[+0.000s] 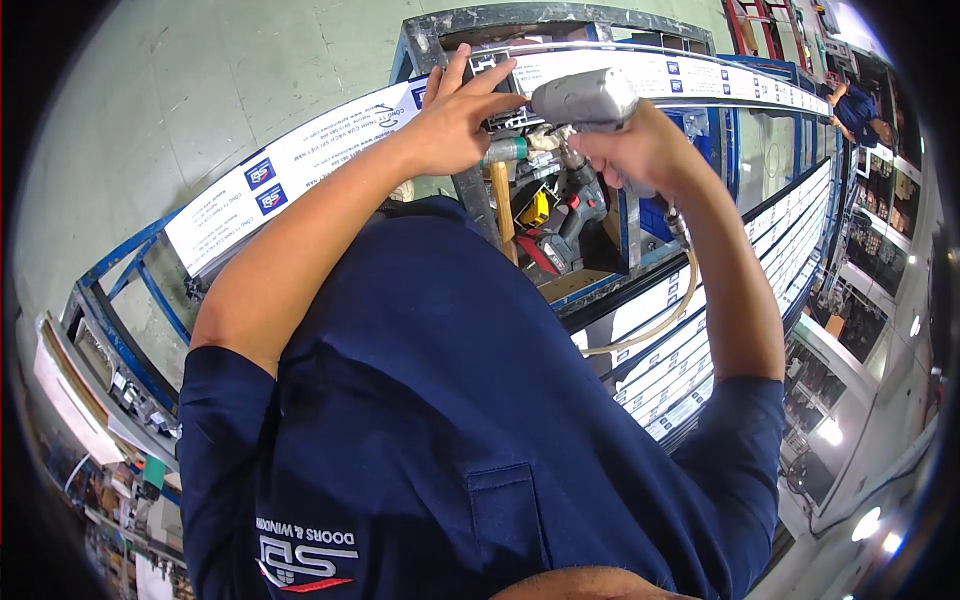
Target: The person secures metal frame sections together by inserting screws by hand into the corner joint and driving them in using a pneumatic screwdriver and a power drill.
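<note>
My right hand (640, 150) grips a silver pneumatic tool (588, 97), its body lying level and its nose pointing left. My left hand (450, 122) has its fingers spread over the end of a dark metal profile (492, 75). One left finger reaches to the tool's nose; whether it touches cannot be told. A long profile covered in white printed film (310, 165) runs under my left forearm. Below the hands, inside the bench frame, lie a red and grey cordless drill (580, 215), a wooden handle (502, 200) and a yellow item (536, 210).
A pale air hose (690, 290) hangs under my right wrist. The blue-grey steel bench frame (630, 225) surrounds the tools. Stacked film-covered profiles (790, 230) lie to the right. Another person (858, 112) stands at the far right. A second rack (130, 385) is at the left.
</note>
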`<act>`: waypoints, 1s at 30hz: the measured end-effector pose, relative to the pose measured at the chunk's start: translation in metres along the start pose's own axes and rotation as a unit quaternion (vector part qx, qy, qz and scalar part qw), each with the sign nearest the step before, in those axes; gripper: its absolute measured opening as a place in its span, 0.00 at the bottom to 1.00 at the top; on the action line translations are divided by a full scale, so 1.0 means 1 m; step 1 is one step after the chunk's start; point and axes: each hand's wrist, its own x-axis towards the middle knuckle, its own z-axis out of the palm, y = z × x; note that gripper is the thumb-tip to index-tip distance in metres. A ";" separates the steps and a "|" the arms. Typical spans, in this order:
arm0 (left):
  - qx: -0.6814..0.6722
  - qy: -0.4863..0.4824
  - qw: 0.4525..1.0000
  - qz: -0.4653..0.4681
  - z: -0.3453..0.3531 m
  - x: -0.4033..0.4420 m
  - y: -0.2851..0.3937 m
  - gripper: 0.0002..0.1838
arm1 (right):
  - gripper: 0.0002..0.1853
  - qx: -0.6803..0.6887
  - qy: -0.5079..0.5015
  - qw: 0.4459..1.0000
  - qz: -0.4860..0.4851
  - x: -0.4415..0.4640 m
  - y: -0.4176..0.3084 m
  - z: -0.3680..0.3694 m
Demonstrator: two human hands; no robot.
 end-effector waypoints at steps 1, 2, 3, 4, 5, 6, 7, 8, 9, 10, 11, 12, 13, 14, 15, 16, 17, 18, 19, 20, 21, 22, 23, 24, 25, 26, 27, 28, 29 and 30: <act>-0.004 0.004 1.000 -0.005 0.001 0.001 0.001 0.36 | 0.18 -0.017 0.000 1.000 -0.004 -0.002 0.001 -0.002; -0.008 0.008 1.000 -0.008 0.002 0.004 0.002 0.36 | 0.18 -0.033 0.002 0.999 -0.007 -0.004 -0.003 -0.003; -0.007 -0.002 1.000 -0.012 0.000 0.004 0.001 0.35 | 0.19 -0.067 0.005 0.998 -0.016 -0.004 -0.010 0.000; -0.006 -0.012 1.000 -0.015 -0.004 0.005 0.000 0.34 | 0.20 -0.102 0.009 0.994 -0.024 -0.004 -0.011 0.001; -0.004 -0.019 1.000 -0.015 -0.005 0.005 0.000 0.35 | 0.22 -0.133 0.053 0.985 -0.091 0.002 0.002 0.005; -0.001 -0.023 1.000 -0.018 -0.006 0.004 0.002 0.36 | 0.22 -0.104 0.039 0.992 -0.068 -0.005 0.002 0.004; -0.006 -0.017 1.000 -0.012 -0.006 0.003 0.004 0.36 | 0.22 -0.077 0.023 0.996 -0.048 -0.014 -0.002 0.000; -0.010 -0.009 1.000 -0.009 -0.004 0.001 0.007 0.37 | 0.22 -0.053 0.004 0.998 -0.031 -0.018 -0.005 -0.004; -0.013 0.001 1.000 -0.010 -0.003 0.000 0.009 0.38 | 0.20 -0.001 0.006 0.999 -0.047 -0.011 0.020 -0.004; -0.008 0.014 1.000 -0.011 0.000 0.001 0.014 0.40 | 0.17 0.072 0.006 0.996 -0.043 -0.013 0.026 -0.004; -0.008 0.022 1.000 -0.016 0.001 0.001 0.017 0.40 | 0.15 0.104 -0.001 0.993 -0.048 -0.017 0.024 -0.006; -0.009 0.026 0.999 -0.016 -0.001 0.001 0.021 0.40 | 0.13 0.140 -0.005 0.989 -0.050 -0.021 0.022 -0.008; 0.003 0.033 0.999 -0.019 -0.002 0.001 0.021 0.39 | 0.12 0.145 -0.009 0.988 -0.050 -0.020 0.024 -0.007; 0.014 0.039 0.999 -0.021 -0.003 0.002 0.020 0.39 | 0.11 0.151 -0.013 0.987 -0.049 -0.018 0.025 -0.005; 0.024 0.045 0.998 -0.025 -0.004 0.002 0.018 0.39 | 0.11 0.155 -0.018 0.987 -0.047 -0.016 0.027 -0.003; 0.021 0.043 0.998 -0.028 -0.005 0.001 0.016 0.38 | 0.10 0.177 -0.022 0.983 -0.053 -0.016 0.027 0.001; 0.018 0.041 0.998 -0.033 -0.008 -0.001 0.014 0.38 | 0.10 0.198 -0.028 0.978 -0.060 -0.016 0.025 0.006; 0.016 0.039 0.998 -0.039 -0.009 -0.004 0.012 0.37 | 0.10 0.219 -0.034 0.973 -0.068 -0.015 0.025 0.009; 0.009 0.050 0.998 -0.032 -0.009 -0.006 0.009 0.36 | 0.09 0.218 -0.030 0.973 -0.070 -0.013 0.027 0.012; 0.010 0.054 0.998 -0.033 -0.009 -0.008 0.008 0.36 | 0.09 0.219 -0.035 0.973 -0.070 -0.012 0.027 0.013; 0.010 0.057 0.998 -0.033 -0.008 -0.009 0.008 0.36 | 0.09 0.220 -0.039 0.972 -0.069 -0.011 0.028 0.014; 0.010 0.060 0.998 -0.032 -0.008 -0.009 0.007 0.36 | 0.10 0.221 -0.041 0.972 -0.069 -0.011 0.029 0.015; 0.012 0.060 0.998 -0.032 -0.009 -0.010 0.007 0.36 | 0.10 0.217 -0.038 0.973 -0.067 -0.009 0.030 0.017; 0.013 0.060 0.998 -0.031 -0.008 -0.010 0.006 0.35 | 0.10 0.213 -0.035 0.974 -0.065 -0.007 0.031 0.018; 0.014 0.061 0.998 -0.031 -0.008 -0.010 0.006 0.35 | 0.10 0.208 -0.031 0.976 -0.063 -0.006 0.032 0.019; 0.014 0.062 0.998 -0.029 -0.008 -0.010 0.006 0.35 | 0.10 0.201 -0.029 0.977 -0.064 -0.006 0.031 0.018; 0.015 0.063 0.998 -0.027 -0.009 -0.010 0.005 0.35 | 0.10 0.195 -0.026 0.978 -0.065 -0.006 0.029 0.018; 0.016 0.063 0.998 -0.025 -0.009 -0.010 0.005 0.35 | 0.10 0.190 -0.023 0.979 -0.065 -0.007 0.028 0.018; 0.016 0.064 0.998 -0.024 -0.008 -0.010 0.005 0.35 | 0.10 0.186 -0.025 0.980 -0.067 -0.009 0.026 0.018; 0.016 0.065 0.997 -0.023 -0.008 -0.010 0.005 0.36 | 0.11 0.182 -0.026 0.981 -0.068 -0.011 0.023 0.017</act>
